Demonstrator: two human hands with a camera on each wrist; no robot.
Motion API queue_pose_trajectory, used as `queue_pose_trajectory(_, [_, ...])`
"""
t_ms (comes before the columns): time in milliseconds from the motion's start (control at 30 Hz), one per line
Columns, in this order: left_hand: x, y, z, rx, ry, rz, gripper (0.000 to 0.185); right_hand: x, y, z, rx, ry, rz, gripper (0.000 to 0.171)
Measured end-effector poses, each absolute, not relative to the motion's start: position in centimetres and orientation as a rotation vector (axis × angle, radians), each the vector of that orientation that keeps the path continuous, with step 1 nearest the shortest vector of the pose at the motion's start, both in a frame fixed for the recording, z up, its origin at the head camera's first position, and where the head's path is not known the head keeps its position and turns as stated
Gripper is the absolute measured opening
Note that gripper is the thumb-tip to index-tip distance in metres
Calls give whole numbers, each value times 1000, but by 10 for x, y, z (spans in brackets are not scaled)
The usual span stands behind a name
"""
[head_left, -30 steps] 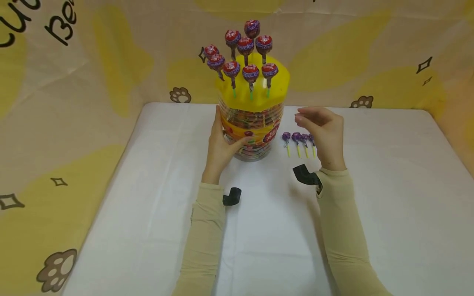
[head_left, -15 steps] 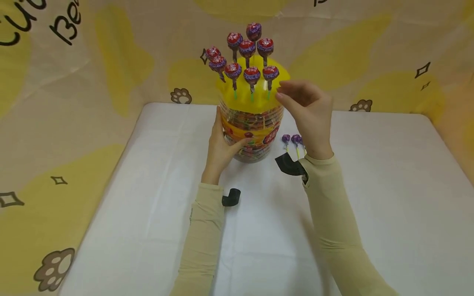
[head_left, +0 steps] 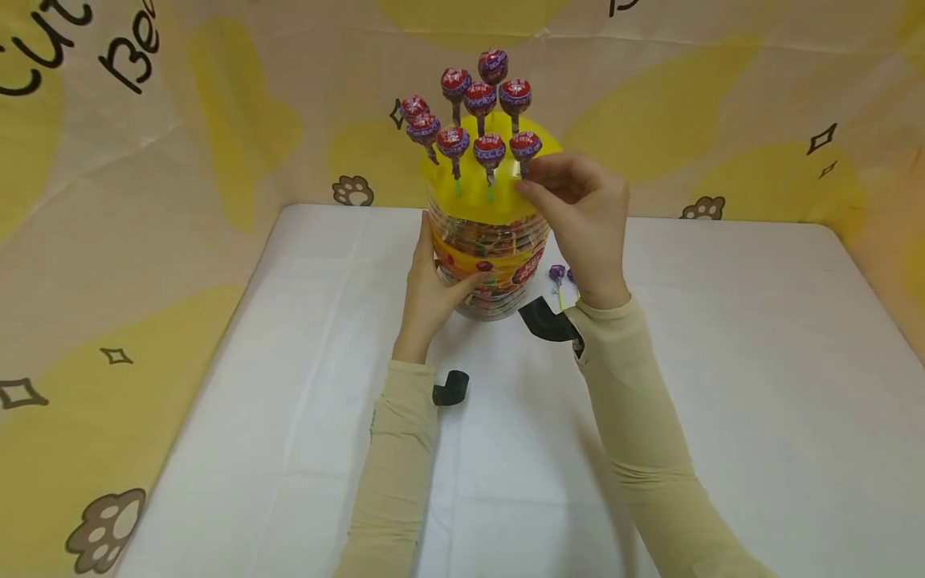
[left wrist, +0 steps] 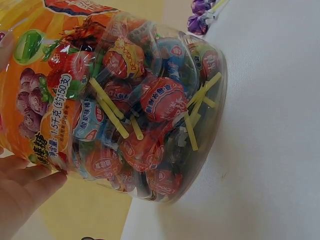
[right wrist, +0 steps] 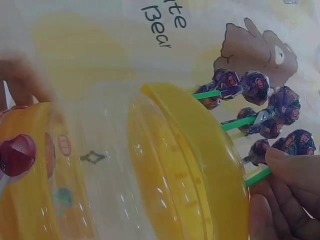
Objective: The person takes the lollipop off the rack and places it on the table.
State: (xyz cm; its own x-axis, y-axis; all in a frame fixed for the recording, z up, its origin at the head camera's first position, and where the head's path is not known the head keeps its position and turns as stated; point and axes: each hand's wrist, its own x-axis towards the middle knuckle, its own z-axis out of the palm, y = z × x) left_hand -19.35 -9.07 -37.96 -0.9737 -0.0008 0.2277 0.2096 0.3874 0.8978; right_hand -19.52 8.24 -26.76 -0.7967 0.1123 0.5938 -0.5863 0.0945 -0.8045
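Note:
A large clear jar [head_left: 491,237] full of wrapped lollipops stands on the table, its orange label [left wrist: 30,95] facing forward. My left hand [head_left: 426,293] holds it from the left, thumb across the label. Several red and purple lollipops [head_left: 480,98] stick up from the yellow lid [head_left: 473,201]. At the lid's front right, my right hand [head_left: 581,217] pinches one lollipop [head_left: 525,144] just below its wrapped head. That lollipop's green stick [right wrist: 258,176] meets the lid in the right wrist view.
Purple lollipops with yellow sticks [head_left: 556,277] lie on the white table [head_left: 325,361] right of the jar, partly behind my right wrist. Black wrist-mounted pieces [head_left: 547,321] show at both sleeves. A patterned yellow and beige cloth [head_left: 650,104] hangs behind the table.
My right hand has moved left and up from above the purple lollipops to the lid's front right lollipop, which it now pinches. The left hand keeps its hold on the jar.

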Motion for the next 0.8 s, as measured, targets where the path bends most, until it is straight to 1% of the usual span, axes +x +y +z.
queue_pose_trajectory(100, [-193, -91, -380, -183, -2455, -1629, 105, -195, 81, -265, 409, -1885, 1773, 13])
queue_pose_trajectory(267, [-194, -91, -381, -169, -2460, -1640, 106, -195, 81, -264, 394, -1896, 1772, 13])
queue_pose_trajectory(533, [-194, -90, -381, -151, -2467, -1660, 107, -197, 82, -266, 502, -1850, 1711, 12])
queue_pose_trajectory(800, [-194, -91, -381, -163, -2461, -1652, 108, -198, 82, -264, 497, -1839, 1711, 11])
